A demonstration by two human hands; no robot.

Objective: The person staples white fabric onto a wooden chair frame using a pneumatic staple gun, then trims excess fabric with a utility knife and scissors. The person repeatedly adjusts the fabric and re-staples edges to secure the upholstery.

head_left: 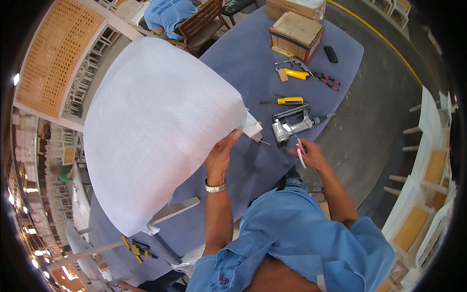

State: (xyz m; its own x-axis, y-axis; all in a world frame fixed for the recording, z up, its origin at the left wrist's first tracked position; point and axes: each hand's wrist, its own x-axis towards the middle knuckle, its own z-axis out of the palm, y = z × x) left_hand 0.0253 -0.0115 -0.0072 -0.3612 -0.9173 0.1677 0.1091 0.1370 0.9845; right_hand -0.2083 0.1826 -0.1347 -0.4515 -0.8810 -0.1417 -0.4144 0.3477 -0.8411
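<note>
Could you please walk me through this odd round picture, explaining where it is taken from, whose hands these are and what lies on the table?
The picture comes from a wide fisheye camera worn on a person's head, looking down, so straight edges bend near the rim. The two forearms rising from the lower edge belong to that person.

The left hand, with a wristwatch, grips the corner of a big white mesh-covered cushion tilted up off the blue-grey table. The right hand holds a small red and white tool; I cannot tell what kind.

On the table lie a grey staple gun, a yellow-handled screwdriver, a yellow knife, red-handled pliers and a cardboard box. Another person in a blue shirt works at the far end.
</note>
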